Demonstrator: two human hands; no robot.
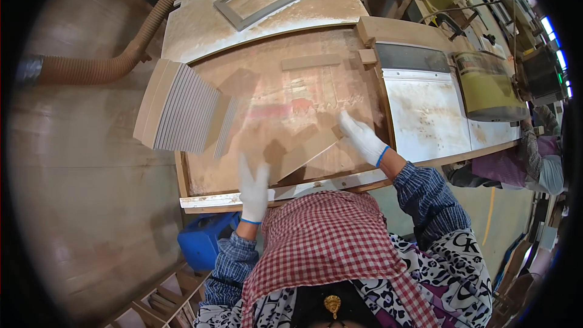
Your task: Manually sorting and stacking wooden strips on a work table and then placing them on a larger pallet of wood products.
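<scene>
A flat brown fibreboard piece [310, 150] lies slantwise near the front rail of the workbench, its front edge pale and a dark shadow beneath. My right hand [361, 138], in a white glove with a blue cuff, is at the piece's right end, fingers stretched out; whether it grips the edge I cannot make out. Beyond the left end is my left hand [253, 189], gloved alike and blurred, thumb and fingers apart, nothing seen in it. Farther left a leaning row of similar boards [185, 109] stands on the bench.
A loose strip [311, 62] lies toward the bench's back. Behind it a grey frame [240, 21] rests on a dusty panel. On the right is a machine with a yellow-green guard [489, 88]; another person [516, 161] is beyond. A ribbed hose [121, 64] and blue container [203, 243] are left.
</scene>
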